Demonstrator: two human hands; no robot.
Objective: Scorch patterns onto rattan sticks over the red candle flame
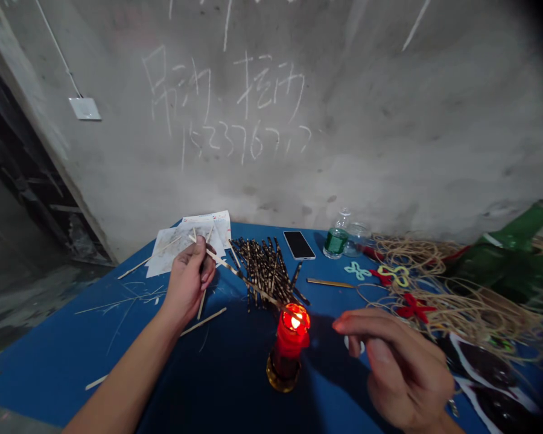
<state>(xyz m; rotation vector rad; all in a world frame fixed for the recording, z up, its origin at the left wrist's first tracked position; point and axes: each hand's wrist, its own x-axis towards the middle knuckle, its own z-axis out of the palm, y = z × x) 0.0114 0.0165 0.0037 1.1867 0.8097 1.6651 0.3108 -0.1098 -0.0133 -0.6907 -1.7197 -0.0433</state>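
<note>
Background: Grey concrete wall [344, 132] marked with white chalk characters and digits; white rectangular wall plate [85, 108] at upper left.

Surface: Blue-covered desk [58, 361] carrying all items listed below.

Left hand: Left hand [187, 283] in narrow grip, thumb and fingers closed on a long thin wooden stick [226, 265]. Far end of the stick reaches the flame.

Right hand: Right hand [398, 367] raised above the desk, just beside the flame, fingers half-curled. Small white object [353, 345] shows under the fingers; whether it is held cannot be determined.

Flame source: Lit red candle in a glass holder [292, 337], amber base, at the near centre of the desk.

Adjacent items: Pile of charred-banded thin sticks [265, 271] behind the candle; white paper sheets [185, 250] under the left hand's raised stick end; black smartphone [298, 245]; plastic bottle with green liquid [336, 241]; coiled pale raffia cord [461, 307] at right, with a red star-shaped knot [414, 307].
</note>
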